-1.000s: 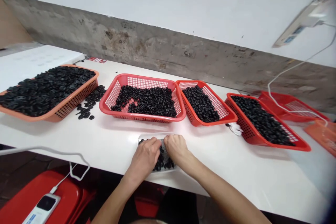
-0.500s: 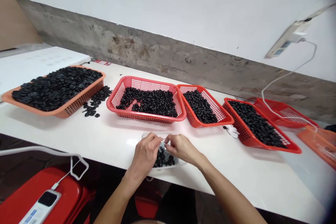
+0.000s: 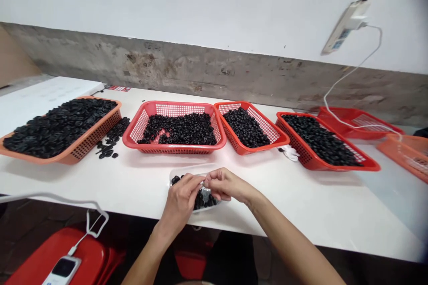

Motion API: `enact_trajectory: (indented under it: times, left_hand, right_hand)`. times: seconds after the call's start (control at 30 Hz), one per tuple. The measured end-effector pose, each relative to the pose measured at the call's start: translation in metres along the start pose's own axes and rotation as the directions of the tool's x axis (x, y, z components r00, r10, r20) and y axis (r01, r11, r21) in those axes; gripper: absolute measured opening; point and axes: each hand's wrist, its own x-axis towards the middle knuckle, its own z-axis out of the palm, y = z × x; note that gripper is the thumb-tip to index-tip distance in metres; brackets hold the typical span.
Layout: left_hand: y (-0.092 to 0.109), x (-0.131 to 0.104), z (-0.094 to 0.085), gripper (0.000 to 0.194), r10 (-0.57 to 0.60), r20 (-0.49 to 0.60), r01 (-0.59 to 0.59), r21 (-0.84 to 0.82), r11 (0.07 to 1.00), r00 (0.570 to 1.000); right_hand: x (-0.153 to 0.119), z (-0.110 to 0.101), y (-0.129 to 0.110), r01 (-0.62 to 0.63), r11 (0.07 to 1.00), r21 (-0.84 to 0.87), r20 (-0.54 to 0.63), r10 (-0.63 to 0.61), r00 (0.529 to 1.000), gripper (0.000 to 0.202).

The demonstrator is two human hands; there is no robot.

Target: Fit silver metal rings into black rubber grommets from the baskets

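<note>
My left hand [image 3: 182,196] and my right hand [image 3: 223,185] meet over a shallow, clear plastic tray [image 3: 174,174] near the table's front edge. Both are closed, thumbs and fingers pinched tip to tip at one spot. What lies between the fingertips is too small and too covered to name. Beneath them, the tray holds small black parts [image 3: 200,201] and some shiny, see-through material [image 3: 206,193], perhaps plastic film. My hands cover much of the tray.
Behind the tray stand a pink basket [image 3: 174,147] of black rings and red baskets [image 3: 247,149] [image 3: 310,160] of small black pieces. An orange basket [image 3: 83,144] of flat black parts is at left, loose ones [image 3: 109,144] beside it. A white cable [image 3: 349,73] hangs at right.
The view has turned slightly, so the baskets sit differently in it. My fingertips have come closer together, and my right hand's fingers are more curled. More of the tray's left end shows.
</note>
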Motion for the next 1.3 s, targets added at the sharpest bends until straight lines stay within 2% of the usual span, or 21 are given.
enact_trajectory:
  times: [0.2,0.33,0.43,0.5,0.57,0.63,0.67,0.77,0.83,0.93,1.1,1.2,1.3]
  left_hand:
    - [0.003,0.000,0.002,0.025,0.007,-0.061,-0.006,0.026,1.000,0.998]
    - [0.004,0.002,0.004,0.021,0.002,-0.100,0.007,0.095,0.995,0.995]
    - [0.005,0.002,0.006,0.021,-0.003,-0.099,0.019,0.160,0.987,0.995]
    - [0.005,0.003,0.006,0.023,-0.025,-0.077,0.039,0.182,0.983,0.997]
    - [0.006,0.003,0.006,0.024,-0.062,-0.052,0.070,0.173,0.982,0.997]
    - [0.006,0.003,0.005,0.024,-0.104,-0.033,0.108,0.144,0.984,0.994]
    - [0.006,0.003,0.004,0.024,-0.122,-0.030,0.124,0.129,0.984,0.992]
    - [0.005,0.004,0.002,0.022,-0.157,-0.027,0.159,0.102,0.982,0.987]
    - [0.003,0.004,0.001,0.022,-0.171,-0.023,0.173,0.098,0.980,0.985]
    - [0.002,0.004,0.001,0.023,-0.185,-0.015,0.186,0.104,0.977,0.983]
    - [0.001,0.005,0.001,0.021,-0.192,-0.036,0.195,0.102,0.976,0.981]
    - [0.000,0.005,-0.001,0.019,-0.186,-0.060,0.191,0.098,0.977,0.981]
    - [-0.001,0.005,-0.002,0.018,-0.173,-0.082,0.179,0.086,0.980,0.982]
  right_hand:
    - [0.002,-0.001,0.001,0.021,0.997,0.075,0.021,-0.023,1.000,0.037]
    - [-0.003,0.002,-0.001,0.042,0.998,0.052,-0.005,-0.042,0.999,0.040]
    - [-0.007,0.006,0.000,0.105,0.992,-0.064,-0.085,-0.111,0.990,0.036]
    - [-0.008,0.008,0.002,0.185,0.953,-0.241,-0.171,-0.230,0.958,0.029]
    - [-0.008,0.010,0.005,0.263,0.834,-0.484,-0.217,-0.406,0.887,0.023]
    - [-0.008,0.011,0.009,0.283,0.652,-0.704,-0.186,-0.553,0.812,0.021]
    - [-0.009,0.012,0.011,0.270,0.558,-0.785,-0.152,-0.596,0.789,0.022]
    - [-0.009,0.012,0.016,0.213,0.326,-0.921,-0.052,-0.645,0.762,0.027]
    - [-0.008,0.011,0.020,0.195,0.247,-0.949,-0.023,-0.672,0.740,0.029]
    - [-0.006,0.012,0.024,0.207,0.256,-0.944,-0.041,-0.717,0.696,0.027]
    - [-0.003,0.015,0.024,0.339,0.439,-0.832,-0.136,-0.754,0.642,0.021]
    - [-0.003,0.015,0.018,0.383,0.537,-0.751,-0.206,-0.743,0.637,0.020]
    - [-0.003,0.013,0.016,0.321,0.531,-0.784,-0.209,-0.714,0.669,0.021]
